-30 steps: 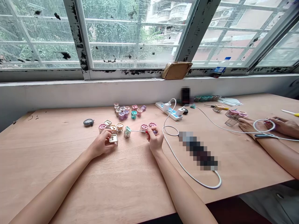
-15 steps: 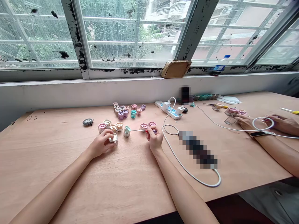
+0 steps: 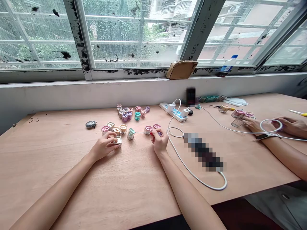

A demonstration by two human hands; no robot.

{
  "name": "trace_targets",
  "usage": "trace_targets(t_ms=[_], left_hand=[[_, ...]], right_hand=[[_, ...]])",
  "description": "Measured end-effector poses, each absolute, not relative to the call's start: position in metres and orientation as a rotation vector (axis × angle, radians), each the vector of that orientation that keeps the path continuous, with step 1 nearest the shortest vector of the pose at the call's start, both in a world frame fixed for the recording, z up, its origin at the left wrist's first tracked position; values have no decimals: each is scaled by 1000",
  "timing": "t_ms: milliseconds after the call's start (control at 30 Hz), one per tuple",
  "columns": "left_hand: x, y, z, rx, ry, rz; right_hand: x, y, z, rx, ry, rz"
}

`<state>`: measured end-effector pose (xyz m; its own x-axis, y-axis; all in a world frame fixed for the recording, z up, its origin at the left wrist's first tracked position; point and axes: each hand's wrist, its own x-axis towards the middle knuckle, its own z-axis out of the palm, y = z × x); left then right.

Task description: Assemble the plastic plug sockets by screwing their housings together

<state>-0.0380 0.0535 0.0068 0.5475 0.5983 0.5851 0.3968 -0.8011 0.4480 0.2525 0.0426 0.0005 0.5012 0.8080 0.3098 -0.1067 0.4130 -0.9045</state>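
Lightly curled, the left hand (image 3: 105, 145) has its fingers closed around a small, boxy container (image 3: 118, 141) with a smooth, opaque white rim, low on the wood-grained counter (image 3: 96, 191). The right hand (image 3: 159, 141) is shut in a pinch on the red grip of a thin tool (image 3: 142, 132), whose slender, straight shaft points leftward at a mint-rimmed pot (image 3: 130, 134); whether the tip touches that pot I cannot tell. This pot stands upright between the two hands, its faceted lower walls looking clear and glossy, like plastic. Just beyond the left hand sit similar angular pieces: a pink-rimmed pot (image 3: 105, 129), a cream-rimmed one (image 3: 110, 125) and an orange-rimmed one (image 3: 123, 129). Near the right hand, two more pink-topped pots (image 3: 148, 129) stand side by side. Farther back, a loose cluster of small pots (image 3: 124, 117) mixes purple, teal and pink, while a round, dark disc (image 3: 90, 124) with a metallic look lies apart to the left. A white, slab-shaped power strip (image 3: 178, 116) rests at an angle near the wall, and a smooth white cable (image 3: 185, 169) loops across the pale grain. At the far right, a co-worker's hands (image 3: 254, 125) are beside clear, pink-topped pieces (image 3: 238, 114).
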Motion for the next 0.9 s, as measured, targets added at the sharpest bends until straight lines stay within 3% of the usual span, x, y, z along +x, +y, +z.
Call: trace_targets(t_ms=[900], left_hand=[[-39,42,8,2489,901,1071]], right_hand=[[258,51,-9,-956,-697,752]])
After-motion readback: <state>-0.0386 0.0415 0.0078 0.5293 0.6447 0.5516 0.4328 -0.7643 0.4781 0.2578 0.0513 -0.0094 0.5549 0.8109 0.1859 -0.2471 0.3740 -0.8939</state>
